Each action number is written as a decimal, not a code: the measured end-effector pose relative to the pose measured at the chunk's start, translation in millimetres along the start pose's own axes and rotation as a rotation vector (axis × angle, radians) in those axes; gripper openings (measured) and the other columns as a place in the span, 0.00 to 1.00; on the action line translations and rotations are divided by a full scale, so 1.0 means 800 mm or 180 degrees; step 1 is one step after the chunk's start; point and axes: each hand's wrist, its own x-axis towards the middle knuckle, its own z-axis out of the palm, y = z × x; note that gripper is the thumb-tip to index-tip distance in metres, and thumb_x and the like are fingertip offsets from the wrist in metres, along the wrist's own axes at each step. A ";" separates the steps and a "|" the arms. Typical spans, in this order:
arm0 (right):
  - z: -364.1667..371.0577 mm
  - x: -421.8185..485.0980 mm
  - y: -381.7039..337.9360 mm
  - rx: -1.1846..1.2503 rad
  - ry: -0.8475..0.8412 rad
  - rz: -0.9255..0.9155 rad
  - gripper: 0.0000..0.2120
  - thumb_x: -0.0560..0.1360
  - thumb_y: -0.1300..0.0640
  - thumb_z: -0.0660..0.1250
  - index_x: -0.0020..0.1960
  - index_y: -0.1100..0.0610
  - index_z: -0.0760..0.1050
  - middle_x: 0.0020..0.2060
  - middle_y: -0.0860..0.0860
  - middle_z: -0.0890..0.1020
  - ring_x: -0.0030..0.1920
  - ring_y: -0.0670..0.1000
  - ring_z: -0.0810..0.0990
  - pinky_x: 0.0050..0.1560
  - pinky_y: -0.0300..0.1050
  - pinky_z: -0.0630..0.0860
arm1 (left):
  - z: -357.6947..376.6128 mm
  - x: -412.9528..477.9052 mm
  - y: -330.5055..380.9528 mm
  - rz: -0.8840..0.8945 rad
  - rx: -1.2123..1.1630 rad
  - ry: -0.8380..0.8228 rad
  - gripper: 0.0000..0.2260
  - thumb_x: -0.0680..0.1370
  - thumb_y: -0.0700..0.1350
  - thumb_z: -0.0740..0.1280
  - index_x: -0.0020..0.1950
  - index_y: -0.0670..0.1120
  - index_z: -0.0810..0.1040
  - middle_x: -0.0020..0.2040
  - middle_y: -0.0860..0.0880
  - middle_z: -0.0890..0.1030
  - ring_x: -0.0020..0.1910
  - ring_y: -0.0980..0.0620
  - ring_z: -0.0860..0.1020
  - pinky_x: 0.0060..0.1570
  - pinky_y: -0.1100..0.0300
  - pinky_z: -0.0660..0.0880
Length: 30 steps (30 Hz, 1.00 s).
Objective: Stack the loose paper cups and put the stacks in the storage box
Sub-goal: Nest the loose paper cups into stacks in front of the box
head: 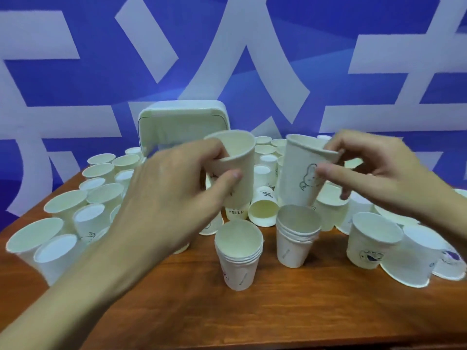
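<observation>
- My left hand [177, 195] is raised above the brown wooden table [278, 311], thumb and fingers wrapped round a plain white paper cup [240, 168]; that cup is upright with its mouth open to me, clear of the table.
- My right hand [379, 170] pinches the rim of a white paper cup printed with a line-drawn cartoon figure [300, 170]; thumb outside the wall, fingertips at the lip; this cup tilts, its base pointing down toward 6 o'clock.
- Directly below that tilted cup stands a short stack of nested white paper cups [295, 238]; the held cup's base hovers just above its mouth, and I cannot tell whether they touch.
- At 9 o'clock from that stack, just beside it, stands a second stack of nested white cups [238, 258], upright on the wood.
- The white rounded plastic storage box [182, 125] sits at the far edge, at 12 o'clock from my left hand, well apart from both stacks; my hand hides its lower part.
- Loose white cups [63, 218] crowd the table from 9 o'clock round to 3 o'clock; most upright, one lying on its side [262, 210] between my hands; another reads HELLO [236, 212].
- A blue wall with large white strokes [75, 84] rises behind.
</observation>
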 end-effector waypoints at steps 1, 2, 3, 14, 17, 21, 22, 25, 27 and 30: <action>-0.004 -0.007 0.007 -0.0267 0.0037 -0.0132 0.08 0.79 0.46 0.68 0.46 0.50 0.78 0.42 0.48 0.81 0.43 0.53 0.81 0.31 0.53 0.81 | -0.002 -0.007 -0.001 0.0063 -0.0024 -0.0159 0.11 0.74 0.59 0.64 0.42 0.52 0.75 0.34 0.54 0.76 0.36 0.54 0.74 0.34 0.50 0.73; -0.006 -0.013 0.013 -0.0516 0.0017 -0.0240 0.07 0.78 0.46 0.67 0.47 0.48 0.78 0.43 0.46 0.80 0.44 0.53 0.81 0.32 0.51 0.80 | -0.003 -0.014 -0.003 0.0114 -0.0016 -0.0305 0.11 0.74 0.60 0.63 0.42 0.52 0.74 0.35 0.54 0.76 0.36 0.55 0.74 0.34 0.51 0.73; -0.005 -0.018 0.017 -0.0690 -0.0025 -0.0318 0.06 0.78 0.46 0.67 0.47 0.47 0.78 0.43 0.44 0.80 0.45 0.52 0.80 0.33 0.49 0.79 | -0.003 -0.019 -0.003 0.0146 0.0023 -0.0425 0.12 0.74 0.60 0.62 0.42 0.53 0.74 0.35 0.55 0.76 0.36 0.56 0.74 0.33 0.51 0.73; 0.030 -0.029 0.035 -0.1008 -0.0855 -0.0032 0.12 0.75 0.35 0.63 0.45 0.42 0.78 0.41 0.38 0.80 0.45 0.44 0.79 0.40 0.39 0.74 | 0.023 -0.043 -0.011 0.0185 0.0473 -0.1265 0.16 0.73 0.65 0.55 0.43 0.55 0.72 0.40 0.59 0.74 0.40 0.60 0.72 0.38 0.57 0.72; 0.038 -0.031 0.040 -0.1083 -0.1049 0.0001 0.17 0.75 0.31 0.57 0.48 0.39 0.80 0.43 0.35 0.80 0.46 0.42 0.78 0.42 0.41 0.75 | 0.035 -0.051 -0.010 0.0261 0.0368 -0.1451 0.16 0.78 0.64 0.55 0.44 0.55 0.75 0.41 0.58 0.74 0.42 0.58 0.71 0.39 0.68 0.68; 0.053 -0.031 0.046 -0.0876 -0.1227 0.0022 0.18 0.78 0.34 0.57 0.50 0.41 0.82 0.44 0.32 0.80 0.47 0.38 0.79 0.44 0.36 0.74 | 0.042 -0.054 -0.006 0.0179 0.0106 -0.1700 0.15 0.81 0.54 0.58 0.44 0.47 0.78 0.41 0.50 0.77 0.46 0.52 0.70 0.40 0.75 0.63; 0.058 -0.030 0.046 -0.0809 -0.1218 0.0007 0.19 0.78 0.34 0.57 0.50 0.42 0.83 0.43 0.32 0.81 0.47 0.38 0.79 0.45 0.33 0.73 | 0.041 -0.054 -0.007 0.0174 0.0068 -0.1747 0.15 0.81 0.53 0.58 0.44 0.46 0.78 0.42 0.50 0.77 0.47 0.52 0.70 0.40 0.76 0.62; 0.076 -0.021 0.044 -0.0681 -0.1226 -0.0062 0.18 0.78 0.36 0.58 0.48 0.44 0.82 0.42 0.34 0.81 0.45 0.38 0.79 0.45 0.32 0.72 | 0.038 -0.053 -0.014 0.0227 0.0055 -0.1788 0.16 0.82 0.53 0.56 0.45 0.45 0.77 0.44 0.50 0.77 0.49 0.53 0.69 0.40 0.76 0.61; 0.088 -0.012 0.043 -0.0594 -0.1251 -0.0078 0.17 0.78 0.36 0.58 0.47 0.43 0.81 0.43 0.36 0.82 0.45 0.39 0.80 0.44 0.36 0.74 | 0.035 -0.054 -0.021 0.0260 0.0201 -0.1772 0.15 0.82 0.54 0.55 0.44 0.48 0.75 0.44 0.51 0.75 0.49 0.54 0.70 0.41 0.74 0.61; 0.105 0.003 0.040 -0.0572 -0.1241 -0.0105 0.17 0.78 0.35 0.57 0.48 0.42 0.80 0.43 0.37 0.81 0.46 0.41 0.81 0.45 0.43 0.77 | 0.033 -0.056 -0.050 0.0441 0.0510 -0.1741 0.17 0.82 0.59 0.51 0.43 0.52 0.72 0.42 0.55 0.72 0.49 0.56 0.71 0.44 0.63 0.66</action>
